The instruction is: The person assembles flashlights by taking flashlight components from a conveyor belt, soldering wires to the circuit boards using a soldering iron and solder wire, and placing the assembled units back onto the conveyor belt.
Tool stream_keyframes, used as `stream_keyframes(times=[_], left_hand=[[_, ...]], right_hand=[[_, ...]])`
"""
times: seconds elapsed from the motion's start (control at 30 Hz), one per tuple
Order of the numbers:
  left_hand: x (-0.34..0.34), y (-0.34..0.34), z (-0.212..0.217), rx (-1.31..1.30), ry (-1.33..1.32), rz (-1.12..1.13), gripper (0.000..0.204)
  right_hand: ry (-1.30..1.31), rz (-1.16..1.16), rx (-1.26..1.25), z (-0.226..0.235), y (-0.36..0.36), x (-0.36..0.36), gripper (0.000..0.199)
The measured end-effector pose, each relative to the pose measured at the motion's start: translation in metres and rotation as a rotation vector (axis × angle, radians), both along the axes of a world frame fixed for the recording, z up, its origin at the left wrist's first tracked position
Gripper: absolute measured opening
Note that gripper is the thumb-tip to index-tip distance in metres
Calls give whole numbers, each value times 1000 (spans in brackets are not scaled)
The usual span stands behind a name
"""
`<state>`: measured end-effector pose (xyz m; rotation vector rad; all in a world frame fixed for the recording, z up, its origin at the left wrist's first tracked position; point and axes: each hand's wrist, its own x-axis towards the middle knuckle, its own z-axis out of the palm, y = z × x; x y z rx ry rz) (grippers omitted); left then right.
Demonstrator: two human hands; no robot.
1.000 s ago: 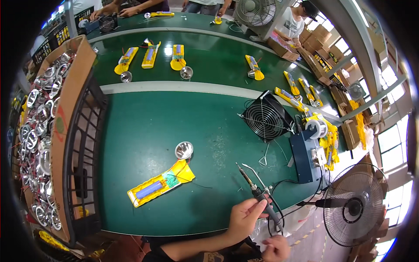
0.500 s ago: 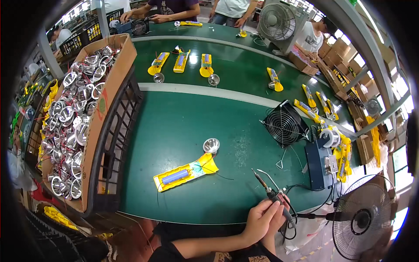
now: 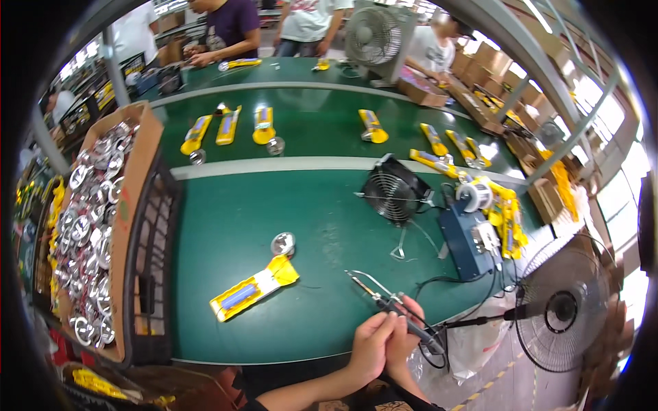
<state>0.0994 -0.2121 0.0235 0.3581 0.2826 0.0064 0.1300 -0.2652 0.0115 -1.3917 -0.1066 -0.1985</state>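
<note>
My right hand (image 3: 404,340) is closed round the dark handle of a soldering iron (image 3: 419,331), which has a thin curved metal tube beside its tip. My left hand (image 3: 371,344) is closed against the front of the same handle, its fingertips pinched there. The iron's tip points up and left, above the green bench and apart from the work. Left of it lies an open yellow flashlight housing (image 3: 257,288) with a blue cylindrical battery (image 3: 239,297) inside. A round silver reflector (image 3: 283,244) sits at its upper end, and a thin dark wire sticks out to the right.
On the left, a cardboard box (image 3: 140,164) of silver reflectors stands in a black crate (image 3: 152,274). A black fan (image 3: 396,190), a blue soldering unit (image 3: 467,236) and a solder spool (image 3: 474,196) are at the right. Beyond the bench, yellow housings lie on a green belt (image 3: 312,123).
The whole view has swung, so the bench and its things sit farther left and mostly lower. Both hands stay on the iron, and the housing looks unmoved on the bench.
</note>
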Motion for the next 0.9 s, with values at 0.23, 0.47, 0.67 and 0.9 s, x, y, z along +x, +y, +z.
stream_keyframes(times=[0.23,0.47,0.67,0.9], left_hand=[[-3,-2,3,193,-14,-8,17],[-2,-3,9,206,8,13,19],[-1,-2,9,229,3,-15,18],[0,-3,8,227,-26,60,20]], right_hand=[[-148,7,-98,-9,-9,-2,30],[-201,57,-73,-10,-9,0,26],[-219,41,-114,-13,-9,0,25],[-136,71,-117,-6,-7,-4,32]])
